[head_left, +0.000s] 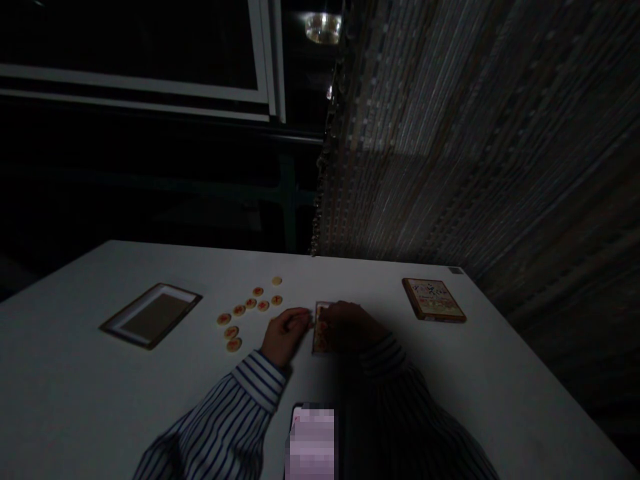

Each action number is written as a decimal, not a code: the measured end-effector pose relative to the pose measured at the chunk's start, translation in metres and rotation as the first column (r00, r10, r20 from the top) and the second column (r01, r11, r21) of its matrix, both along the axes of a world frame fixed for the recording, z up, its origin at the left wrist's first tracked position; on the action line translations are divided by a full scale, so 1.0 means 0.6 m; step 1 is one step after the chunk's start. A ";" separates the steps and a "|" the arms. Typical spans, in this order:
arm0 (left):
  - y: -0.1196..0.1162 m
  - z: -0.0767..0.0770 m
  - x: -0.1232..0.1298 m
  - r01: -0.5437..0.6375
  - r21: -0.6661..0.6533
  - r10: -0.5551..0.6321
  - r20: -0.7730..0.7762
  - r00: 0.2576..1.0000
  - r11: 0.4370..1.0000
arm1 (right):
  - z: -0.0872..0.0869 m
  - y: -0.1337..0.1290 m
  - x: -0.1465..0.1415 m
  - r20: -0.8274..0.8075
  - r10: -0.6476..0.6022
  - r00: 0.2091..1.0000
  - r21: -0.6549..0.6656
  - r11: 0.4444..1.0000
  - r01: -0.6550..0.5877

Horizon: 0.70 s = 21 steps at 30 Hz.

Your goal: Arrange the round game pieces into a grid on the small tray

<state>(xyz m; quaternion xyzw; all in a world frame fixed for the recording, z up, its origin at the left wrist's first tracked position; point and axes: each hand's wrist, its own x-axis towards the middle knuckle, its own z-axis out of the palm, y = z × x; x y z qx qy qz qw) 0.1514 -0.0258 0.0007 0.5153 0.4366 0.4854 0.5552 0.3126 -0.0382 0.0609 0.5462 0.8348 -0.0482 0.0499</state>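
Note:
In the dim head view, my left hand (285,333) is closed, thumb and fingers pressed together, at the left edge of a small tray (314,347). What its fingertips hold, if anything, I cannot make out. Round Chinese chess pieces (323,337) lie inside the tray. Over the tray's right part reaches my right hand (350,323), in deep shadow, its fingers hidden. Left of my left hand, several loose chess pieces (251,303) with red characters are spread on the white table (400,380). One plain pale piece (277,281) sits farthest back.
A shallow open box part (155,317) lies on the left of the table. At the right rests a printed box lid (434,300). A phone (311,440), its screen pixelated, lies at the near edge. A string curtain (410,133) hangs behind the table's right side.

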 end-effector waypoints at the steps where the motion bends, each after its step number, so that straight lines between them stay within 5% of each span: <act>1: 0.000 0.000 0.000 0.000 -0.003 0.000 -0.002 1.000 1.000 | 0.000 -0.001 0.000 -0.002 0.005 1.000 0.002 1.000 -0.005; 21: -0.001 0.008 0.001 -0.008 -0.013 0.008 -0.016 1.000 1.000 | -0.004 0.001 0.005 -0.025 0.011 1.000 -0.002 1.000 -0.011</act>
